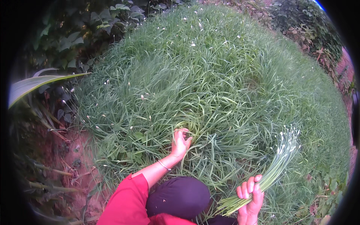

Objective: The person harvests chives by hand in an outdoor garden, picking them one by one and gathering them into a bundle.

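Note:
My left hand (pixel 180 143) reaches into a dense bed of garlic chives (pixel 208 112), its thumb and curled fingers apart among the leaves. Some blades partly cover the fingertips, and no stalk shows clearly in its grasp. At the lower right, my right hand (pixel 251 195) is closed around a bundle of garlic chive flower stalks (pixel 271 174). The bundle slants up to the right, its pale bud tips at the top and its pale green cut ends below the fist.
Dark leafy vines (pixel 67 42) border the bed at left, with bare reddish soil (pixel 80 166) nearer me. A long leaf (pixel 42 84) juts in from the left. At right are more vines (pixel 309 25) and brickwork (pixel 345 70). My dark-clad knee (pixel 178 197) is below my left forearm.

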`<control>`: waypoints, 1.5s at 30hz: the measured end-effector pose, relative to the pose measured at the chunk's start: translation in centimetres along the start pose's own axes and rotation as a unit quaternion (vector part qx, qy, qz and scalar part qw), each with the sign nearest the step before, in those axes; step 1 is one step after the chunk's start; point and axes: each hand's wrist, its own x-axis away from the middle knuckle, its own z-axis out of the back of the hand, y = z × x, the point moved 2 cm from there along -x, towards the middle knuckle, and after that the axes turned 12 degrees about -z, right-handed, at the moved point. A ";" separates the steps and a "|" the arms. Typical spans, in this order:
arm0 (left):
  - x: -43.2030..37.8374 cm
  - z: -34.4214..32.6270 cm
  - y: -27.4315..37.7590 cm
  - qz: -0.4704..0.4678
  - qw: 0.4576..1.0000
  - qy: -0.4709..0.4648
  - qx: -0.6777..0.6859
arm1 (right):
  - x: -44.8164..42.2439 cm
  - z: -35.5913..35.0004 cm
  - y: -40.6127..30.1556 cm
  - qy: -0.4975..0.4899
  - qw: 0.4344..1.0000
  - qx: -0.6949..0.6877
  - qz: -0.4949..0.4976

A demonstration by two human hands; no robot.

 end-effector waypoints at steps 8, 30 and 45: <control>-3.4 -4.1 -4.7 0.231 0.937 -0.198 0.171 | -0.1 -0.5 0.2 0.003 1.000 0.006 -0.003; 0.4 -12.8 5.8 -0.054 0.895 -0.442 0.009 | 0.3 -0.1 0.1 0.040 0.999 0.020 -0.015; -1.8 -8.7 7.1 -0.071 0.891 -0.440 -0.083 | 0.2 -0.5 0.3 0.009 0.999 0.003 -0.037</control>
